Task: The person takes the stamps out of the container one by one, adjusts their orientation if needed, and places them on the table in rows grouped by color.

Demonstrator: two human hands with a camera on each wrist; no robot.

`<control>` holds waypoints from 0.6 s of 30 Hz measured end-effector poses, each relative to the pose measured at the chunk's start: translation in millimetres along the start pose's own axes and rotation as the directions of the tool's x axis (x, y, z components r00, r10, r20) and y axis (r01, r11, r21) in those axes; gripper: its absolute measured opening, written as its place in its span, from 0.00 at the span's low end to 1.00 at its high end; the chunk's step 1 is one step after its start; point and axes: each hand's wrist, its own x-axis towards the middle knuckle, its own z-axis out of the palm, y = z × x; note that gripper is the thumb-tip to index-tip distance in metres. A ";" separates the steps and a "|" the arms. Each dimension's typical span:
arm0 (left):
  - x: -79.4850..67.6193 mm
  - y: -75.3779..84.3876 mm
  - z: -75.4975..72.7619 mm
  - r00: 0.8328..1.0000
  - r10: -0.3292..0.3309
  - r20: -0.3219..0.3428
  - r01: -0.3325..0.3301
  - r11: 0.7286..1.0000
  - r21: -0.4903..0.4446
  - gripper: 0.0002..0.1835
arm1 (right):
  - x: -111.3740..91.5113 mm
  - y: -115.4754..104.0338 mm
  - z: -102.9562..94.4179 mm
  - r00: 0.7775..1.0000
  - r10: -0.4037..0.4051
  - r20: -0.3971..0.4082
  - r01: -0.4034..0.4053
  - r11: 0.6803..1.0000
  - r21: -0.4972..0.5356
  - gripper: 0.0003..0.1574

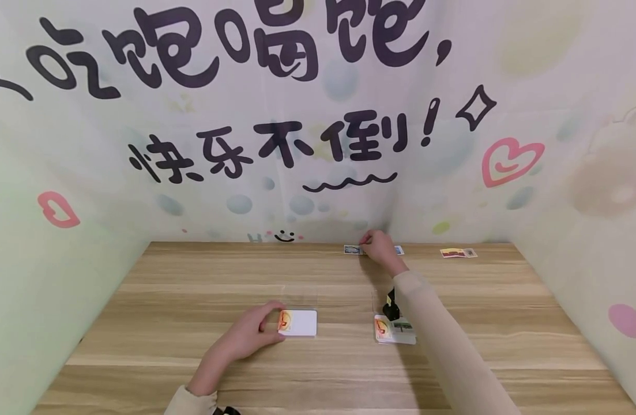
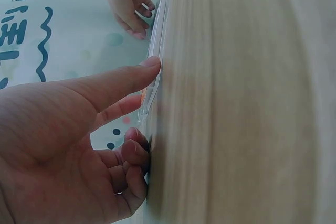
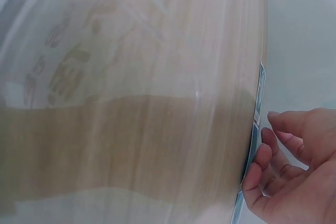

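L hand (image 2: 79, 135) pinches rect. clr plastic case (image 2: 151, 97).

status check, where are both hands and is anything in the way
Left hand pinching clear card case. Right hand touching blue-printed cards, at the back. Black wrist device partly covering second case in head view.

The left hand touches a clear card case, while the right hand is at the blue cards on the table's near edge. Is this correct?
Only the edge is wrong: the head view shows the right hand at the blue cards on the far edge of the table. The left hand does touch the card case.
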 end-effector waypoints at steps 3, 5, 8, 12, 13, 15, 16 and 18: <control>0.2 -0.3 0.1 1.000 -0.002 0.001 0.002 1.000 0.001 0.30 | -1.3 -1.2 -0.6 1.000 0.004 0.005 -0.004 1.000 0.011 0.07; 0.2 -0.2 0.2 1.000 -0.004 0.001 0.004 1.000 0.003 0.30 | -2.7 -2.3 -1.3 1.000 0.002 0.008 -0.002 1.000 0.018 0.07; 0.0 0.5 0.3 1.000 0.004 0.002 -0.004 1.000 0.004 0.31 | -5.3 -3.8 -3.2 1.000 -0.001 0.011 0.000 1.000 0.029 0.08; -0.3 1.3 0.3 1.000 0.015 0.004 -0.015 1.000 0.001 0.31 | -7.5 -4.1 -5.5 1.000 -0.003 0.013 0.002 0.999 0.037 0.08; -0.3 1.5 0.1 1.000 0.013 0.006 -0.013 1.000 0.000 0.31 | -7.8 -3.9 -5.8 1.000 -0.004 0.013 0.003 0.999 0.038 0.08; -0.4 1.4 -0.3 1.000 0.009 0.008 -0.009 1.000 -0.003 0.31 | -8.4 -3.2 -6.2 1.000 -0.009 0.015 0.009 0.999 0.039 0.08; -0.4 1.1 -0.2 1.000 0.005 0.008 -0.005 1.000 -0.002 0.31 | -8.7 -2.9 -6.4 1.000 -0.014 0.015 0.013 0.999 0.039 0.09; -0.5 0.8 -0.3 1.000 0.003 0.009 -0.003 1.000 -0.001 0.31 | -9.4 -2.4 -6.8 1.000 -0.020 0.016 0.020 0.999 0.041 0.09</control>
